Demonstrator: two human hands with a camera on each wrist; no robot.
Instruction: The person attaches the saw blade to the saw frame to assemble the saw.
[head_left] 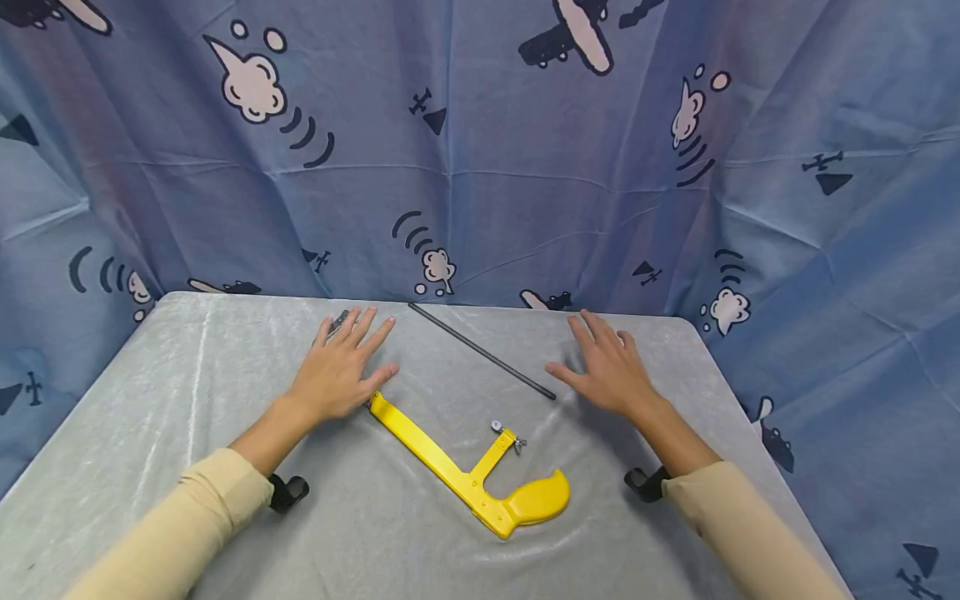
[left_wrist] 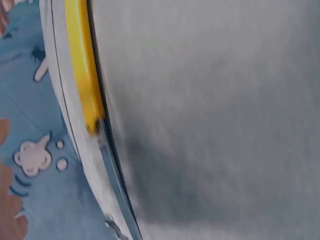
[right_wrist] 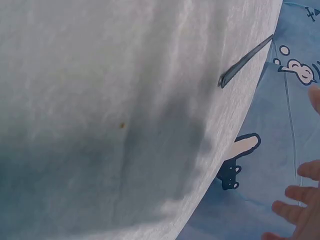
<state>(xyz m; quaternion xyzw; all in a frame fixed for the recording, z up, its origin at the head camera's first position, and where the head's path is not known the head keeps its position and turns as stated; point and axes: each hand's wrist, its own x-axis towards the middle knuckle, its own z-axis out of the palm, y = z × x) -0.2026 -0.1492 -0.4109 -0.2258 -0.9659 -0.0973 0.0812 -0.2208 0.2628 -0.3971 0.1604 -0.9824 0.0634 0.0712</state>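
Across the top, blue curtain (head_left: 480, 200), plane-printed; beneath, grey table (head_left: 405, 558). Lower centre, yellow frame (head_left: 476, 493); at centre, dark rod (head_left: 483, 352). Centre left, left hand (head_left: 336, 373); centre right, right hand (head_left: 611, 372); fingers spread on both.

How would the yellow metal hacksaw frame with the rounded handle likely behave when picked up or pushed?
The yellow metal hacksaw frame is probably stiff, running straight along most of its length. Lifted midway, it may dip toward its bulky rounded handle. Pushed, it should slide rather than roll, since it lies flat.
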